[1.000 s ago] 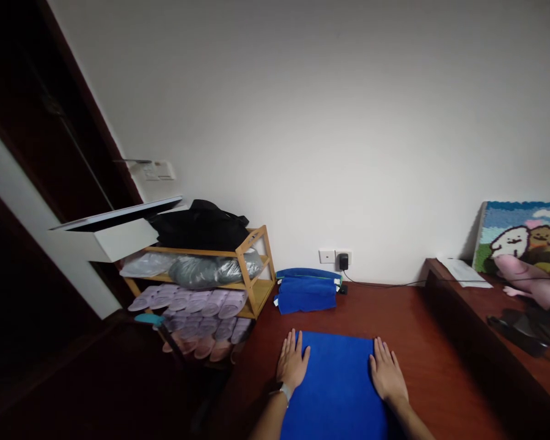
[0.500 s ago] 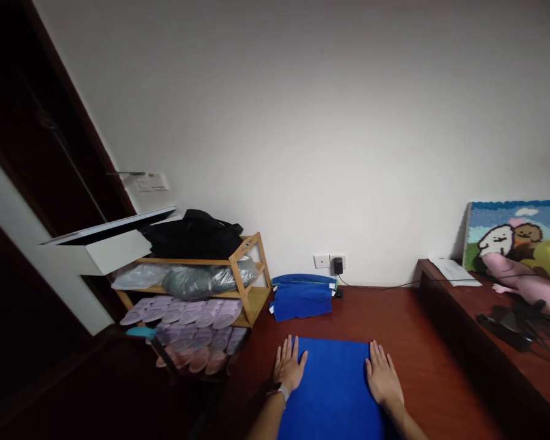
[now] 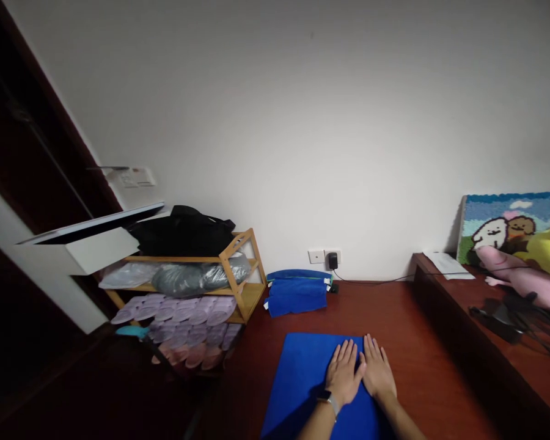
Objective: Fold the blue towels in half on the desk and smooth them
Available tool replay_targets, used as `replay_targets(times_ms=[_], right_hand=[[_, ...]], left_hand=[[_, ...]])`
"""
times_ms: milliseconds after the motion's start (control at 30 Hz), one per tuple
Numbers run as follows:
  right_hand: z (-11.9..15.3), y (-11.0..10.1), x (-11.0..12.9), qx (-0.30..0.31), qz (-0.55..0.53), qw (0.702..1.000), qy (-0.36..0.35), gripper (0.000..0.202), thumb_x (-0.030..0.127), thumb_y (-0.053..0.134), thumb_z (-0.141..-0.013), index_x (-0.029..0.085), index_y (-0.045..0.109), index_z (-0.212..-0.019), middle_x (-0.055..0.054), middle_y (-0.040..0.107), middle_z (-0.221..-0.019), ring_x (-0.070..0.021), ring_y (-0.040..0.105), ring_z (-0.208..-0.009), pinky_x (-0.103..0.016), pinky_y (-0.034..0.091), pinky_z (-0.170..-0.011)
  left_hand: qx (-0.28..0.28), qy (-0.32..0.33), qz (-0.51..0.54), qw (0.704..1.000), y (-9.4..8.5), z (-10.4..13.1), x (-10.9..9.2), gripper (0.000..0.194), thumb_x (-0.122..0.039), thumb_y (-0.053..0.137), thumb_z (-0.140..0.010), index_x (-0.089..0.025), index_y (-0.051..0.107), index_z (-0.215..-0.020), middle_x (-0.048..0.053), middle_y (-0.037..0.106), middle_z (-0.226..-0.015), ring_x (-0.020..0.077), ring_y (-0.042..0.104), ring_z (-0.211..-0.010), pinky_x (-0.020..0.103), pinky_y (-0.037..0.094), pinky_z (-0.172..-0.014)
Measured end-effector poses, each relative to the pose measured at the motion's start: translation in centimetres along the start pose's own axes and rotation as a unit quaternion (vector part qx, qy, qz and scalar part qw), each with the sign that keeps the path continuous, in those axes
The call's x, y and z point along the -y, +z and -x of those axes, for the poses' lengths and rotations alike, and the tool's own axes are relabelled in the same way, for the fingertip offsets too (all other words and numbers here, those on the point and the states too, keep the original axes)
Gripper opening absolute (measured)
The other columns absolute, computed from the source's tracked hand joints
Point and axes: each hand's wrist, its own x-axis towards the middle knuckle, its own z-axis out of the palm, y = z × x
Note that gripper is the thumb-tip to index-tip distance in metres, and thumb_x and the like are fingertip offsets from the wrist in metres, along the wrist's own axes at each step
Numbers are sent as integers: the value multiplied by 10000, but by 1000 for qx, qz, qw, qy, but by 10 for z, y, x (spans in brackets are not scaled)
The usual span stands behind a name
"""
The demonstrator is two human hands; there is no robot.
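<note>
A blue cloth (image 3: 297, 373) lies spread flat on the reddish-brown wooden table (image 3: 421, 366), its near end cut off by the bottom of the view. My left hand (image 3: 344, 371), with a watch (image 3: 329, 400) on the wrist, rests palm down on the cloth right of its middle, fingers stretched out. Beside it, my right hand (image 3: 377, 369) lies flat over the cloth's right edge near the far corner, fingers extended. The two thumbs are close together. Neither hand grasps anything.
Folded blue cloths (image 3: 297, 293) with white tags lie by the wall near a plugged-in black adapter (image 3: 332, 261). A wooden rack (image 3: 242, 275) with slippers and bags stands left. On the raised ledge at right are a pink plush toy (image 3: 522, 278), a dog picture (image 3: 508, 226) and cables.
My left hand has moved right across the cloth, from its left edge to beside my right hand. My right hand stays at the right edge. The view has shifted slightly.
</note>
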Motion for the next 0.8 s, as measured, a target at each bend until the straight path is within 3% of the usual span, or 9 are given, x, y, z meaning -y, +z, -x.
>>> replay_targets(times_ms=[100,333,433,633,800], right_hand=[[-1,-1,1,-4,-2,1000,21,679,378,106,-1001,80,174,-1608,-49,167,-1702,-217,130,-1579,-413,112,-1284],[-1,-2,3,-3,-24,999,33,701,416,80,-999,82,159,-1610,-46,181,-1699,-204,152,-1575,-414,107,-1288],[-2,2,2,-9,-29,999,34,698,415,92,-1000,82,171,-1609,-44,184,-1698,-205,150,-1576,-415,105,-1289],[-4,4,1,-12,-31,999,35,700,426,99,-1003,88,159,-1612,-44,181,-1703,-204,143,-1577,-406,98,-1289],[-3,1,2,-11,-22,999,38,695,420,92,-1002,93,158,-1612,-36,183,-1703,-200,144,-1577,-399,104,-1287]], left_hand=[[9,-32,11,999,-8,7,23,666,-553,145,-1051,-234,239,-1628,33,252,-1693,214,187,-1574,463,171,-1300],[-31,-176,6,984,-62,41,119,738,-638,238,-1013,-198,351,-1596,96,287,-1673,266,223,-1561,508,159,-1289],[-46,-204,4,978,-72,52,149,744,-636,271,-1006,-180,377,-1584,112,309,-1664,270,232,-1559,502,164,-1287],[-79,-205,24,975,-67,55,162,727,-617,299,-1000,-192,374,-1585,104,308,-1665,271,230,-1558,507,168,-1284],[-69,-204,34,976,-83,52,154,714,-577,342,-978,-166,425,-1557,118,362,-1640,296,281,-1542,525,167,-1282]])
